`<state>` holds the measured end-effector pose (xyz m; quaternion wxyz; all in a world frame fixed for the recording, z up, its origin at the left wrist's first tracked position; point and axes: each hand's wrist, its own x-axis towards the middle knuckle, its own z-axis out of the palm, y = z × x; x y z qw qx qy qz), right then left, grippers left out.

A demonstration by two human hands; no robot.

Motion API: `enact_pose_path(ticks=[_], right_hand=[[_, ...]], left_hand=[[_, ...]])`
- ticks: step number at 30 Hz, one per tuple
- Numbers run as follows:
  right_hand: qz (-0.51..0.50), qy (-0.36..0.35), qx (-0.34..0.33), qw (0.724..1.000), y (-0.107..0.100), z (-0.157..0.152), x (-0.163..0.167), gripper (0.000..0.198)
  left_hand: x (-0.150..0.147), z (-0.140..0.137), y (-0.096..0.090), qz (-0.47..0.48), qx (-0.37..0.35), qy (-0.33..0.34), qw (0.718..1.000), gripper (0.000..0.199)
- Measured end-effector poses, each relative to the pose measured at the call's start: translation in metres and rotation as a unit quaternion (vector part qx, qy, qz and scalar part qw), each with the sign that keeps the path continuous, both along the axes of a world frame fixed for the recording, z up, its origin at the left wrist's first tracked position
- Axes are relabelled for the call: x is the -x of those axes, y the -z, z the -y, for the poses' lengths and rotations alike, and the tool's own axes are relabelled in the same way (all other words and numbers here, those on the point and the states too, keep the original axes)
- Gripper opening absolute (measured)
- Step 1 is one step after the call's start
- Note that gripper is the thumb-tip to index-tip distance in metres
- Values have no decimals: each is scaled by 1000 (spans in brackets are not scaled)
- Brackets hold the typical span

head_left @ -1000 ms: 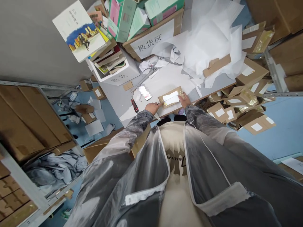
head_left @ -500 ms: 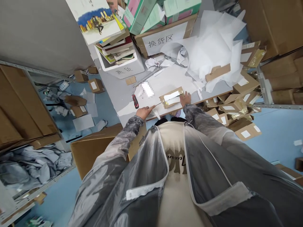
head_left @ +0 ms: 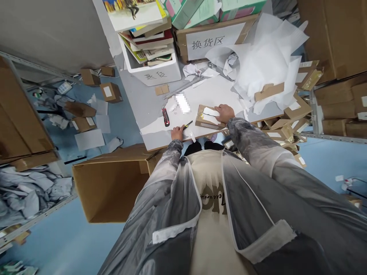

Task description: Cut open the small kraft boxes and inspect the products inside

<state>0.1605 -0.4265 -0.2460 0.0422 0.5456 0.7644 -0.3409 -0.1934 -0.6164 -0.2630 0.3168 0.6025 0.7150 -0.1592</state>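
A small cardboard box with a torn white label lies near the table's front edge. Over its right end lies my right hand, fingers closed on the box and label. To the left of the box, my left hand is closed around one end of a slim yellow-and-black utility knife. The knife points toward the box but is apart from it. Behind my left hand, a red-and-black utility knife rests on the table.
A white bin full of books and a labelled carton with green boxes stand at the back. White foam sheets pile up on the right. A large open carton is at my left; several parcels lie to the right.
My left hand has drawn the knife back from the box toward the table's edge. My right hand has shifted further over the box, which now shows its front side. The view has shifted.
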Motion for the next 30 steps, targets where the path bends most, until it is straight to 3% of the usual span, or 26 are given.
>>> enact_pose_path(ticks=[5,10,13,17,23,27,30], right_hand=[[17,140,3,990,0,40,-2,92],[-18,329,25,944,0,77,14,117],[-23,395,65,916,-2,86,30,125],[-12,421,85,903,-2,88,48,133],[-126,451,110,877,3,91,59,141],[-87,480,137,862,-3,89,67,148],[-73,483,142,861,-5,86,77,136]], left_hand=[[-10,5,16,51,-18,-89,995,70],[-25,5,17,70,-80,-186,977,68],[-32,-3,19,70,-59,-165,982,69],[-34,-19,20,57,-24,-133,989,71],[-42,-40,7,34,-40,-139,989,61],[-77,-64,-14,69,-121,-110,984,67],[-112,-86,-31,116,-156,-21,981,71]])
